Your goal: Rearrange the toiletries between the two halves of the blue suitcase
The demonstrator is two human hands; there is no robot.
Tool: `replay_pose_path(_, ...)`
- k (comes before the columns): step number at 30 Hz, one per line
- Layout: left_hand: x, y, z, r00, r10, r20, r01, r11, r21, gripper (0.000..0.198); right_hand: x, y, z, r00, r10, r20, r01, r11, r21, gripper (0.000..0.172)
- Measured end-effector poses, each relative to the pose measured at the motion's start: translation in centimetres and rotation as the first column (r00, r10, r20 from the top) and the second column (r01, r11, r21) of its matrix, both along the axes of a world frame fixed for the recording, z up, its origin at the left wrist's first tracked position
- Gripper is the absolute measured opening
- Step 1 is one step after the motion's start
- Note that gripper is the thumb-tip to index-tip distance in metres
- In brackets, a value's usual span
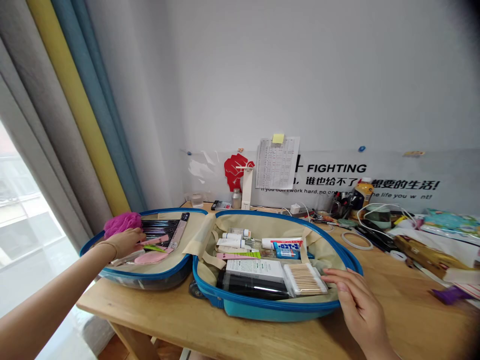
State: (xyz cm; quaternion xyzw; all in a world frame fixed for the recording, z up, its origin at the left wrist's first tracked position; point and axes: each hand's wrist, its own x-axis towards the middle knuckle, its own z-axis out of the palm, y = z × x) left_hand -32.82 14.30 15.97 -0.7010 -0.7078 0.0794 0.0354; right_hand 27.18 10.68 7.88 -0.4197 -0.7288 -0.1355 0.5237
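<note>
A blue-rimmed suitcase (277, 314) lies opened flat on a wooden desk. My left hand (125, 243) is over its left half, fingers curled down beside a purple bath puff (123, 224); what they grip, if anything, is hidden. Close to those fingers lie a slim pink item (156, 240), a pink oval item (152, 257) and dark packaged sticks (159, 229). My right hand (360, 300) rests at the right rim, fingers stretched out near a clear box of cotton swabs (305, 279). A black cylinder (257, 287), a white box (255, 269) and toothpaste (281, 243) fill the right half.
Behind the suitcase stand a small bottle (236, 198) and a tall white box (247, 189) against the wall. Cables, a drink bottle (363, 195), a roll of tape (357, 240) and packets crowd the desk's right side. Curtains (93, 100) hang at left.
</note>
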Motion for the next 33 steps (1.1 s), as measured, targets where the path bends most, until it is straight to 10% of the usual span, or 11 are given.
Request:
replay_pose_path(9, 12.7, -0.8, 4.8, 0.951, -0.271, 0.148, 0.261, 0.962, 0.083, 0.045, -0.3, -0.2, 0.5, 1.0, 0.011, 0.005, -0.011, 1.0, 0.026, 0.037)
replay_pose_path(17, 25.2, -1.0, 1.2, 0.805, -0.565, 0.182, 0.581, 0.813, -0.044, 0.036, -0.5, -0.3, 0.6, 1.0, 0.014, 0.013, -0.015, 0.999, 0.045, 0.035)
replay_pose_path(33, 26.4, 1.1, -1.3, 0.9, -0.434, 0.041, 0.436, 0.898, -0.061, 0.037, -0.6, -0.3, 0.6, 1.0, 0.024, 0.004, -0.024, 0.998, 0.063, 0.033)
